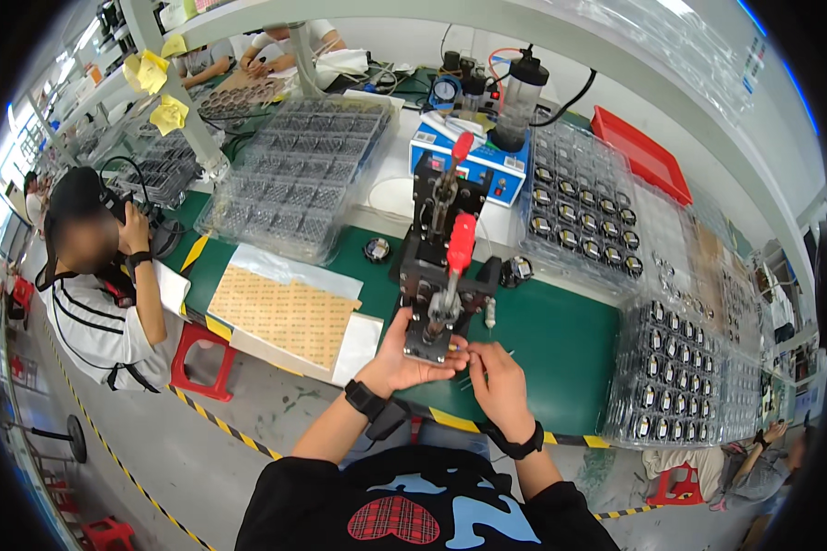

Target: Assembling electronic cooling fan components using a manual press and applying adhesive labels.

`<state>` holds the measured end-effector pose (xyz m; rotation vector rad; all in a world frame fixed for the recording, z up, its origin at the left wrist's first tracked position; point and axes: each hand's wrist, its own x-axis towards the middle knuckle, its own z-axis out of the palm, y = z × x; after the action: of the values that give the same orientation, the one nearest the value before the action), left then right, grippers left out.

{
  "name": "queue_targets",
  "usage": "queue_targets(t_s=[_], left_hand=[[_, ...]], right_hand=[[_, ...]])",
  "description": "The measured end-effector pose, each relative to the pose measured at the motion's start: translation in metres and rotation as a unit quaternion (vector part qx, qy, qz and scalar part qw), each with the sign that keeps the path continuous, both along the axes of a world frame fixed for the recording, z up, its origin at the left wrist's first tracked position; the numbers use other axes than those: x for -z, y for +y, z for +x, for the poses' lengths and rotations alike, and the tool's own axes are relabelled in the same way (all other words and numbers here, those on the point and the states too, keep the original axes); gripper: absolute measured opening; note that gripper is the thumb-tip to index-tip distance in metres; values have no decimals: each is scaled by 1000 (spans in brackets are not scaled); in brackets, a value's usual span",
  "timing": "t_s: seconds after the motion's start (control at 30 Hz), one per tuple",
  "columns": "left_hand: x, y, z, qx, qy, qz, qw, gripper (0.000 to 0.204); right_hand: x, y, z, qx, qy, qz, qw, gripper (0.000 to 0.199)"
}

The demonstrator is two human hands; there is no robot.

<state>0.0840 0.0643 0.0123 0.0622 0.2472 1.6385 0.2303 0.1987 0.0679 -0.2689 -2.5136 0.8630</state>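
Observation:
A black clamping fixture [439, 285] with two red-handled toggle clamps stands on the green bench mat in front of me. My left hand [404, 360] is wrapped round the front end of its base, thumb on the left side and fingers across the front. Just right of that end, my right hand [499, 381] is closed in a pinch. Slivers of something thin and pale show beside its fingers; I cannot make out what it is. One small round black part [376, 249] lies left of the fixture, another round black part [516, 271] to its right.
Trays of round parts [675, 372] are stacked at right, with a red bin [641, 154] behind. Clear trays [294, 174] and a tan label sheet [285, 312] lie left. A blue control box [505, 174] stands behind the fixture. A co-worker [101, 275] sits left.

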Motion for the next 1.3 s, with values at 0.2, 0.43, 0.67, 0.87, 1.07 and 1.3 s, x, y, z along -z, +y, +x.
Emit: queue_targets(t_s=[0.2,0.43,0.67,0.87,1.07,1.3], left_hand=[[15,-1,3,-36,-180,60,981,95],[18,6,17,-13,-180,57,982,91],[-19,-7,-8,30,95,-93,991,83],[-73,-57,-46,24,467,-336,818,56],[-70,-64,-57,231,554,-125,790,38],[-13,-117,-13,314,564,24,763,26]], right_hand=[[-15,-1,-10,-28,45,61,997,3],[-9,41,28,68,-1,-188,980,15],[1,61,-21,91,6,-133,987,15],[-7,106,-15,44,-16,-114,992,15],[-13,119,20,34,-102,-226,968,16],[-8,104,51,33,-130,-264,955,21]])
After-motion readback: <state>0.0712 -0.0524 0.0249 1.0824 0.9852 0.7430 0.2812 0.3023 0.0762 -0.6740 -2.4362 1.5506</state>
